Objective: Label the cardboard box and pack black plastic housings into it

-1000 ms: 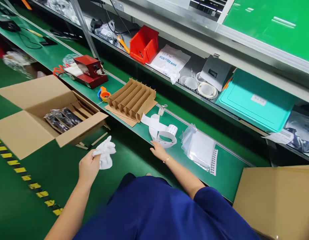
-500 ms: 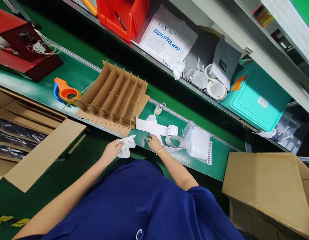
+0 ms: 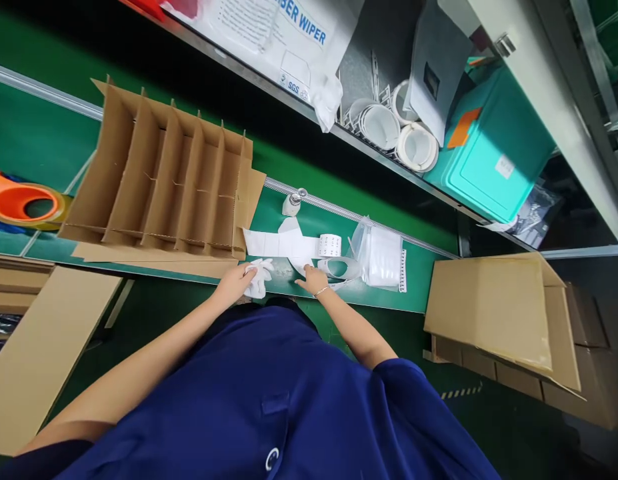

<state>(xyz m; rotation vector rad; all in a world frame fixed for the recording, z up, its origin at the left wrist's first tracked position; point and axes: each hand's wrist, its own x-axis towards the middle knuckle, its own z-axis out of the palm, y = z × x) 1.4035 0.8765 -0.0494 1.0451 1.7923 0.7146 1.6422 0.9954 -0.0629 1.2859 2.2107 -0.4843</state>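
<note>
Green bench (image 3: 29, 140) w/ metal shelf (image 3: 519, 73) above, green floor (image 3: 153, 313) below

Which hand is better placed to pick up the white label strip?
Right. The right hand is free and already touches the white label strip; the left hand is occupied gripping a white cloth.

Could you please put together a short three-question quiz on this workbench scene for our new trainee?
1. True or false: the left hand grips a crumpled white cloth.
2. What lies under the right hand? A) a strip of white labels B) the orange tape dispenser C) the teal bin
3. Fill in: the small white bottle stands just right of the cardboard ___.

Key: 1 true. 2 A. 3 divider.
</note>
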